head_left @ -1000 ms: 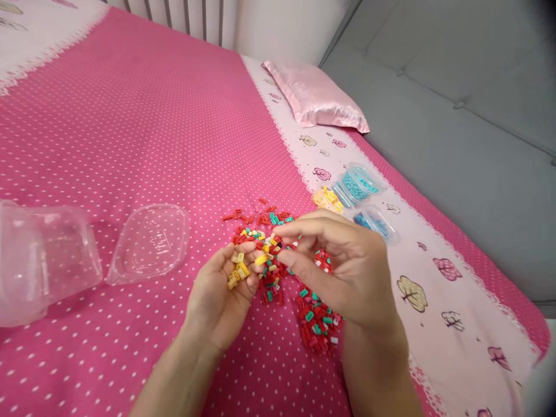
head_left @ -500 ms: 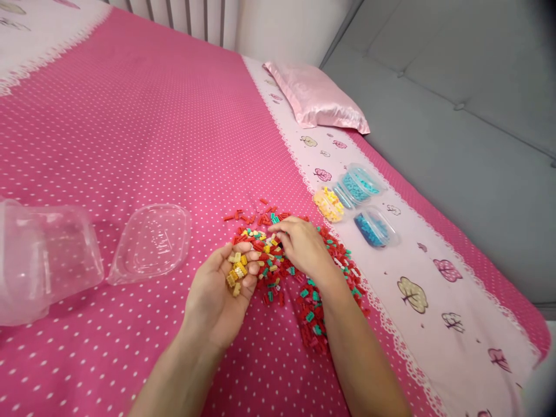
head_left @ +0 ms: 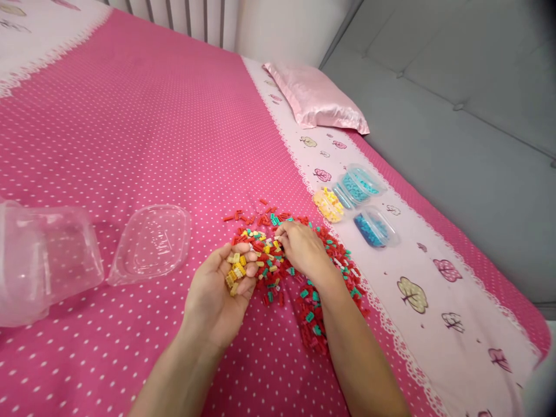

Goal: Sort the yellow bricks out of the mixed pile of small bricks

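A heap of tiny bricks (head_left: 313,289), mostly red with some green, yellow and white, lies on the pink dotted bedspread (head_left: 143,127). My left hand (head_left: 219,289) rests palm up at the heap's left edge, fingers curled around several yellow bricks (head_left: 236,271). My right hand (head_left: 302,248) lies on top of the heap, its fingertips pinched together among the bricks at the heap's far side; what they hold is too small to make out.
Three small clear tubs stand to the right: yellow bricks (head_left: 329,204), turquoise (head_left: 358,182), blue (head_left: 373,227). A clear lid (head_left: 150,243) and a big clear container on its side (head_left: 43,260) lie left. A pink pillow (head_left: 315,95) and grey headboard (head_left: 456,116) are beyond.
My right hand dropped from in front of the camera down onto the heap and now picks at its far side. My left hand stayed cupped with the yellow bricks.
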`<state>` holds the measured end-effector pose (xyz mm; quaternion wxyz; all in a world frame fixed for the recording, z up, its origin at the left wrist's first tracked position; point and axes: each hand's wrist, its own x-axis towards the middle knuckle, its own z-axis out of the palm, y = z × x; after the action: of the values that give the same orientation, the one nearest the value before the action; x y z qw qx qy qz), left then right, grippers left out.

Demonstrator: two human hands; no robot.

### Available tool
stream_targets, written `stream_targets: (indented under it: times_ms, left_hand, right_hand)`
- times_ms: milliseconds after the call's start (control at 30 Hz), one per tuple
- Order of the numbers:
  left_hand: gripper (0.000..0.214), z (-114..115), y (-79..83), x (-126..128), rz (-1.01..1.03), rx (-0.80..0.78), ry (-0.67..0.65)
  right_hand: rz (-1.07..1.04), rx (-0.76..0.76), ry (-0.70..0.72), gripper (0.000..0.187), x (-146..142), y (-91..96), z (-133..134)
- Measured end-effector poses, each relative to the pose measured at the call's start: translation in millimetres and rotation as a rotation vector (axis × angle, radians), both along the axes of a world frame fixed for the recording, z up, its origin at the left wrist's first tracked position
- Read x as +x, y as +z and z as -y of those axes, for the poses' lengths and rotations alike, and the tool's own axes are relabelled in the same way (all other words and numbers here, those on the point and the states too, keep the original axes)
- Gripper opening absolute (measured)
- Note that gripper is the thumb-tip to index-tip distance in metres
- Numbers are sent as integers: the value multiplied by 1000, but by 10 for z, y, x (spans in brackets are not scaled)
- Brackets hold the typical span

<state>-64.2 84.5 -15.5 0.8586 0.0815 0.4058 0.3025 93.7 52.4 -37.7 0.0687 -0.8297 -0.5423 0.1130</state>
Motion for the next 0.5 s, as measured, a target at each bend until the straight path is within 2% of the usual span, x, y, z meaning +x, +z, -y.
stream_targets:
  times_ms: [167, 333, 500]
  left_hand:
    - [28, 4, 17, 6, 3, 5, -4]
    - [28, 6, 30, 7, -6, 1, -11]
    - [27, 3, 6, -1, -11, 1, -31]
  right_hand:
    - [-57, 127, -44, 18, 39, 104, 35]
    - [-158, 444, 37, 16, -1, 280, 107]
    - [-306, 713, 143, 14, -230, 534, 238]
